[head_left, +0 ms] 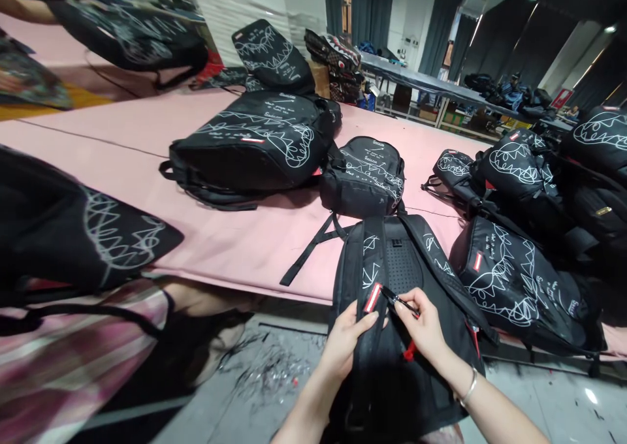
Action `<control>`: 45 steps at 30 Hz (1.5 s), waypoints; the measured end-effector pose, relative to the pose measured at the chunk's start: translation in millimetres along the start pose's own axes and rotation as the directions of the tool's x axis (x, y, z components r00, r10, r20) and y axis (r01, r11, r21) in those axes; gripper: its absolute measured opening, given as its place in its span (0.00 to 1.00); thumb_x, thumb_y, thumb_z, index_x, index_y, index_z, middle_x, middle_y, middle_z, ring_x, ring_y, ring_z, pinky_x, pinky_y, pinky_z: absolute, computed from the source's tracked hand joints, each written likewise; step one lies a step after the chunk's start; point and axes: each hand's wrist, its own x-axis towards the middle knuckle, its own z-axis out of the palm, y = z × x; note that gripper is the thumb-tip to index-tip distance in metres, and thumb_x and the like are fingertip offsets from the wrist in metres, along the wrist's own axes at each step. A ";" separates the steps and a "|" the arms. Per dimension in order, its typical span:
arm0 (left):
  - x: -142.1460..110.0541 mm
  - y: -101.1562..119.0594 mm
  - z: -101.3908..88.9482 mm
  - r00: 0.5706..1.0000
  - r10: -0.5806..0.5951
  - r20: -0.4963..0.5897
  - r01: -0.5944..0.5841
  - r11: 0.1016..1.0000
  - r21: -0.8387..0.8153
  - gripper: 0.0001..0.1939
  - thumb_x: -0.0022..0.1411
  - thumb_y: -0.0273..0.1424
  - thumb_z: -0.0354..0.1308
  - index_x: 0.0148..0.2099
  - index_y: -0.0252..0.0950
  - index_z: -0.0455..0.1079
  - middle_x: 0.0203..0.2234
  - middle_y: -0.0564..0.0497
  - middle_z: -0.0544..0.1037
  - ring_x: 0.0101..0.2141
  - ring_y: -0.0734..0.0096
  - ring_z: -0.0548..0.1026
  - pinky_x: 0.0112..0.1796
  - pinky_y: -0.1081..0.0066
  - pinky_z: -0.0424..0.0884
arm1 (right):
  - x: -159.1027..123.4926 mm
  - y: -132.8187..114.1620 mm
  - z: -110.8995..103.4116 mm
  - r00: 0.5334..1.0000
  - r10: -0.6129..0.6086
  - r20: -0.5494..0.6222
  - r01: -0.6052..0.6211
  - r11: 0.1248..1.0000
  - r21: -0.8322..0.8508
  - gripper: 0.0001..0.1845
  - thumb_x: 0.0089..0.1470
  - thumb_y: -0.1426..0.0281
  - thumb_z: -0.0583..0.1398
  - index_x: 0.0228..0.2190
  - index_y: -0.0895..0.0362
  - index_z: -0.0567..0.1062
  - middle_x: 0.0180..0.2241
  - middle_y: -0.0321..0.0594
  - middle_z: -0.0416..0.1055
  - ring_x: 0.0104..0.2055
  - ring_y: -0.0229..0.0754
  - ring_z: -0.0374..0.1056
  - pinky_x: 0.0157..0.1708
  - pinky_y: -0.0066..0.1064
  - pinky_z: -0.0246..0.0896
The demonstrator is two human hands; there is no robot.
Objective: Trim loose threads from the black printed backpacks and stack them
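A black backpack (396, 365) leans against the table's front edge, its padded back and shoulder straps facing me. My left hand (345, 336) is closed round one shoulder strap (375, 245), the thumb by a red and white label (373, 298). In my right hand (424, 326) are slim black thread snips (392, 295), their tip pointing at the label's edge. Their exact shape is partly covered by my fingers. A red tassel (409, 350) hangs under this hand.
Black backpacks with white scribbles lie on the pink table (122, 127), among them a large one (245, 137), a small one (362, 176) and one at right (519, 281). At left stands a person in a checked sleeve (93, 359). Dark scraps litter the floor (274, 365).
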 end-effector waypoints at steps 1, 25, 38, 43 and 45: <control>-0.3 -0.2 0.3 1.000 0.002 -0.002 -0.002 1.000 0.010 0.20 0.41 0.26 0.69 0.39 0.34 0.70 0.28 0.49 0.78 0.27 0.70 0.76 0.32 0.72 0.71 | 0.6 -2.1 -0.4 1.000 -0.013 0.003 0.013 0.999 -0.032 0.09 0.52 0.64 0.58 0.30 0.57 0.69 0.22 0.33 0.67 0.24 0.35 0.63 0.25 0.25 0.57; -40.7 40.7 -6.1 0.985 0.014 0.174 -0.044 0.984 0.171 0.18 0.46 0.32 0.66 0.40 0.32 0.69 0.29 0.46 0.77 0.27 0.70 0.74 0.32 0.71 0.72 | 90.6 -24.2 -38.3 0.791 -0.458 0.406 0.503 0.864 -0.005 0.08 0.50 0.65 0.61 0.33 0.55 0.76 0.34 0.42 0.70 0.40 0.43 0.66 0.42 0.37 0.61; -50.6 38.1 2.4 0.970 -0.001 0.243 -0.022 0.995 0.093 0.16 0.45 0.32 0.66 0.36 0.32 0.70 0.26 0.45 0.77 0.27 0.69 0.74 0.30 0.71 0.72 | 109.0 -40.1 -36.5 0.627 -0.533 0.569 0.587 0.803 0.104 0.09 0.51 0.64 0.61 0.34 0.55 0.76 0.33 0.41 0.70 0.38 0.42 0.66 0.40 0.37 0.62; -53.3 37.1 7.6 0.967 -0.017 0.255 -0.010 0.995 0.103 0.15 0.46 0.33 0.66 0.36 0.31 0.70 0.26 0.46 0.76 0.26 0.69 0.74 0.30 0.70 0.72 | 105.8 -47.3 -37.8 0.593 -0.527 0.609 0.598 0.794 0.105 0.08 0.51 0.63 0.61 0.32 0.54 0.76 0.32 0.41 0.70 0.37 0.42 0.66 0.40 0.37 0.62; -54.8 38.0 10.2 0.968 -0.017 0.251 -0.010 0.994 0.105 0.15 0.46 0.32 0.66 0.36 0.31 0.70 0.25 0.46 0.76 0.27 0.68 0.74 0.31 0.70 0.72 | 105.9 -49.3 -40.3 0.592 -0.515 0.620 0.597 0.797 0.091 0.09 0.51 0.63 0.61 0.32 0.54 0.76 0.32 0.42 0.70 0.37 0.42 0.66 0.40 0.37 0.62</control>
